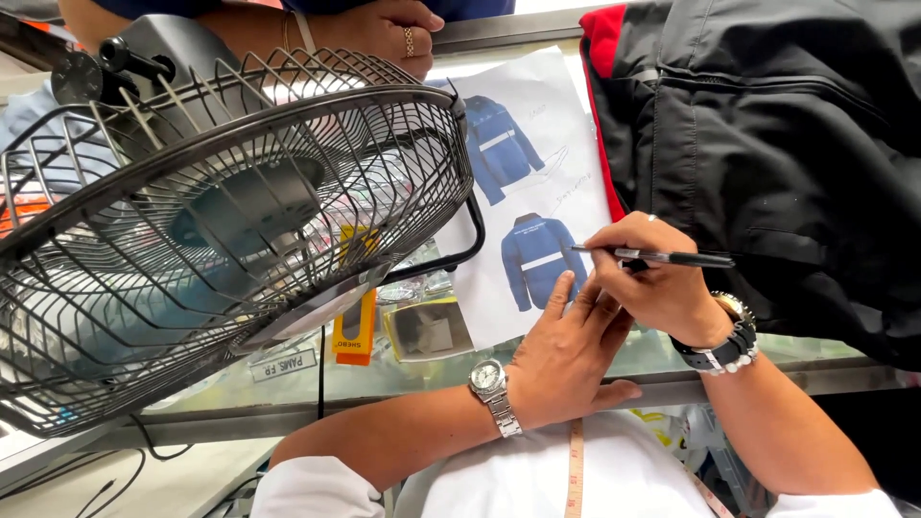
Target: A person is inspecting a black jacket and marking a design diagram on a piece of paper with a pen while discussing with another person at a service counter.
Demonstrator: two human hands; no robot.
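the right hand (652,273) pinches a dark pen (662,256) between thumb and forefingers, with the tip pointing left, just above the lower jacket drawing on the sheet of paper (537,125). the left hand (571,350) lies flat on the lower edge of the sheet, fingers (561,293) pressed together and extended, steadying the paper.

progress, as judged from the view: the sheet carries faint handwritten notes beside the upper drawing; the pen is positioned at the lower drawing, so marking there appears to be in hand. whether any stroke is laid there cannot be determined.

appearance of the sheet: white, flat on the glass counter (422,369), with two blue jacket figures with pale bands, one above the other. it lies between a wire-caged fan (221,221) and a black jacket with red trim (767,144). another person's hand (389,29), wearing a ring, rests at the far edge.
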